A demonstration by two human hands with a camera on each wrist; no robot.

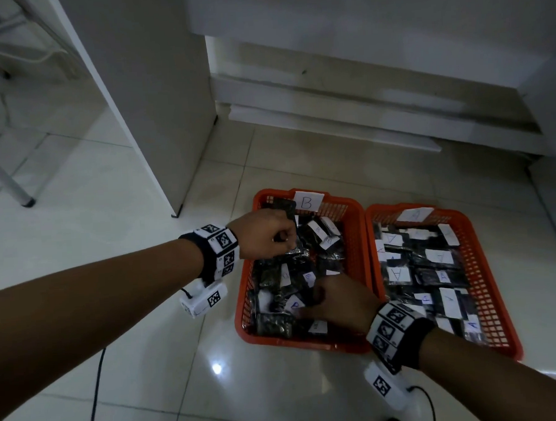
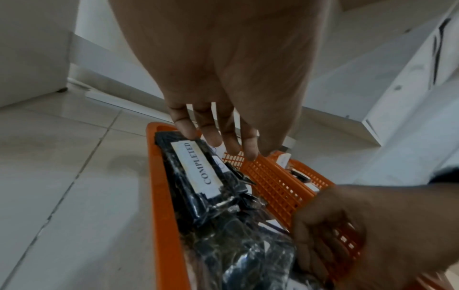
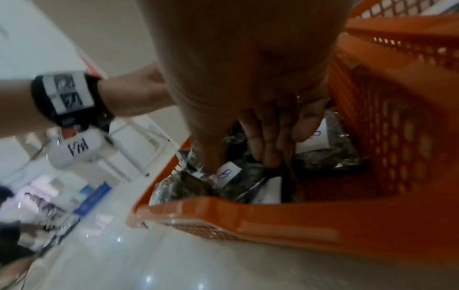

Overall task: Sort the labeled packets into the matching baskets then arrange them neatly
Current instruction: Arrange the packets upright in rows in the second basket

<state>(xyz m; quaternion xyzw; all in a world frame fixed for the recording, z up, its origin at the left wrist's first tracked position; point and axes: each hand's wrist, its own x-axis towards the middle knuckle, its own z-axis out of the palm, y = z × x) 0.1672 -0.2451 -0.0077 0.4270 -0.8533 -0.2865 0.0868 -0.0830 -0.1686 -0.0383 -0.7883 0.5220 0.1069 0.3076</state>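
Note:
Two orange baskets stand side by side on the floor. Basket B (image 1: 355, 238) is on the left with a card marked B (image 1: 307, 202); basket A (image 1: 485, 264) is on the right. Both hold several black packets with white labels. My left hand (image 1: 265, 235) is at basket B's far left corner. Its fingers (image 2: 213, 137) touch the top end of a packet labelled COMPLETED (image 2: 198, 168), which leans on the left wall. My right hand (image 1: 336, 300) reaches into basket B's near end. Its thumb and fingers (image 3: 268, 149) pinch a packet marked B (image 3: 227, 173).
A white cabinet panel (image 1: 155, 104) rises just left of basket B. White boards (image 1: 330, 120) lie along the wall behind the baskets. A metal leg (image 1: 14, 188) stands at the far left, and a black cable (image 1: 96, 390) runs over the tiles by my left arm.

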